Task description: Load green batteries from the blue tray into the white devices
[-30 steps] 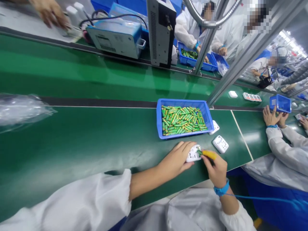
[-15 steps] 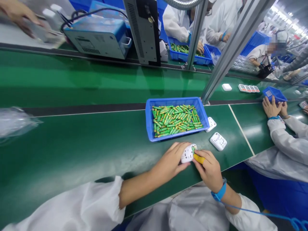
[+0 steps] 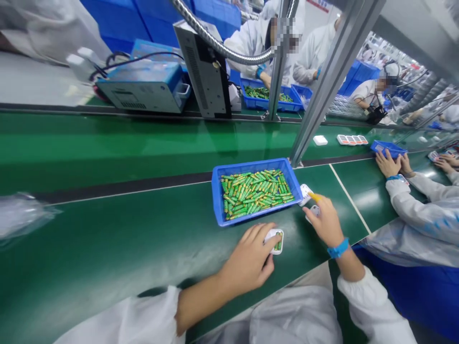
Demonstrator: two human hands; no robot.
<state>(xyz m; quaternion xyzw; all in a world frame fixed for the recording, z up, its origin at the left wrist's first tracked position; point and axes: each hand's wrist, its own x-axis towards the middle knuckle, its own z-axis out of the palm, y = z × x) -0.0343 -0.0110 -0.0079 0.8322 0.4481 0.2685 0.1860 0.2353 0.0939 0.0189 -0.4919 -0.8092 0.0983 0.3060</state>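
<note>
My left hand [image 3: 247,255] grips a small white plastic device [image 3: 281,244] on the green bench, with green batteries showing in its compartment. My right hand [image 3: 325,222] is over two more white devices to the right, thumb and index finger spread apart. A yellow cover sits on one of its fingertips, and a blue band circles the wrist. One white device [image 3: 314,211] lies partly behind the thumb; another white device [image 3: 305,195] rests beside the bin. Just beyond my left hand stands a blue bin [image 3: 215,200] full of green batteries [image 3: 256,191].
A metal post [image 3: 319,91] rises behind the bin. Clear plastic bags [image 3: 25,215] lie at the left. Across the green belt are a blue-topped machine [image 3: 143,88] and a second battery bin [image 3: 265,103]. At the right, a co-worker's hands [image 3: 389,165] touch a blue tray [image 3: 385,147].
My right hand has left the device in my left hand and moved right, towards the other white devices. The left hand keeps the device, now turned somewhat. The whole view has shifted.
</note>
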